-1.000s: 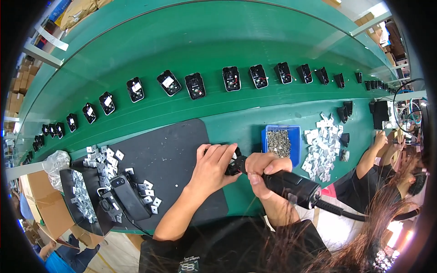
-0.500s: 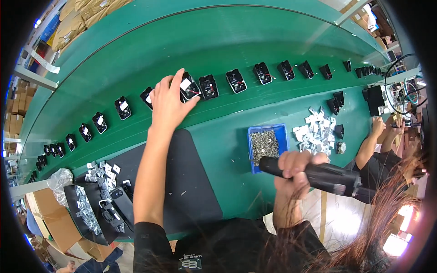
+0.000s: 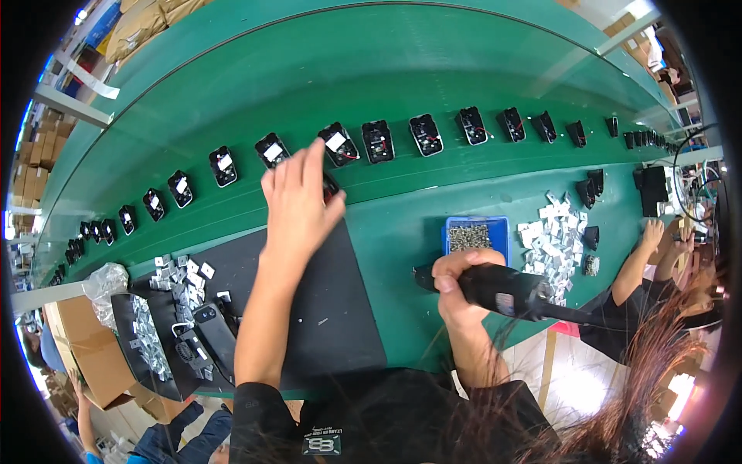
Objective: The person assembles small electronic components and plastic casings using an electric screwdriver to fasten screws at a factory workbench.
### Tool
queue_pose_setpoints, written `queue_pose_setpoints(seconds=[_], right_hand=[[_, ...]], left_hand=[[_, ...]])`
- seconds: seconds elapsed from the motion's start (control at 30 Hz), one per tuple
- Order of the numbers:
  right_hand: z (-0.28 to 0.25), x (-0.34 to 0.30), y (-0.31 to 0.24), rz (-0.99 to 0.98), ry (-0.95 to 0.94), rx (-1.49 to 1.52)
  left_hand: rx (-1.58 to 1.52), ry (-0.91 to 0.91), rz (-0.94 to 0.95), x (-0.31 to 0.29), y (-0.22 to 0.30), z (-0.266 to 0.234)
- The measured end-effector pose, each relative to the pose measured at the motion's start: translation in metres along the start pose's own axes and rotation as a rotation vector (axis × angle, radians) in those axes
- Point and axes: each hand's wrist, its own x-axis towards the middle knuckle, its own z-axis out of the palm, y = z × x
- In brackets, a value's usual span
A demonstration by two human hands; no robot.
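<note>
My left hand [image 3: 297, 203] is over the near edge of the green belt, fingers curved round a black plastic housing [image 3: 331, 189]. Most of that housing is hidden behind the hand. Just beyond my fingertips, another black housing [image 3: 338, 145] with a white label and a red wire lies on the belt. My right hand [image 3: 464, 288] is wrapped round a thick black electric screwdriver [image 3: 506, 292], held level above the green table, its narrower end pointing left. Behind the tool stands a blue bin [image 3: 504, 224] of small metal screws, partly covered by my hand.
More black housings [image 3: 427, 134] line the belt both ways. Loose metal plates [image 3: 553, 243] lie right of the bin, others [image 3: 185, 278] at left by a phone [image 3: 209, 329]. A black mat [image 3: 340, 309] lies before me. A co-worker's hand [image 3: 651, 233] is at far right.
My left hand has drawn back from the row toward me, with a dark housing now showing between thumb and fingers. My right hand and the screwdriver have shifted slightly left.
</note>
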Motion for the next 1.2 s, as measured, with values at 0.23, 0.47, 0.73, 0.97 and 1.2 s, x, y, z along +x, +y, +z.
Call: queue_pose_setpoints(seconds=[0.23, 0.47, 0.73, 0.97, 1.2], right_hand=[[0.016, 0.007, -0.03, -0.009, 0.125, 0.192], [-0.003, 0.012, -0.039, -0.084, 0.04, 0.306], [0.0, 0.013, -0.036, -0.046, -0.013, 0.303], [-0.003, 0.007, -0.037, -0.029, 0.013, 0.317], [-0.008, 0.005, -0.039, -0.014, 0.019, 0.313]], left_hand=[[-0.198, -0.357, 0.18, -0.094, 0.055, -0.024], [-0.439, -0.273, -0.008, -0.119, 0.055, -0.056], [0.063, -0.417, -0.196, -0.175, -0.044, -0.119], [0.057, -0.487, -0.26, -0.181, -0.05, -0.118], [0.214, -0.463, -0.179, -0.173, -0.054, -0.119]])
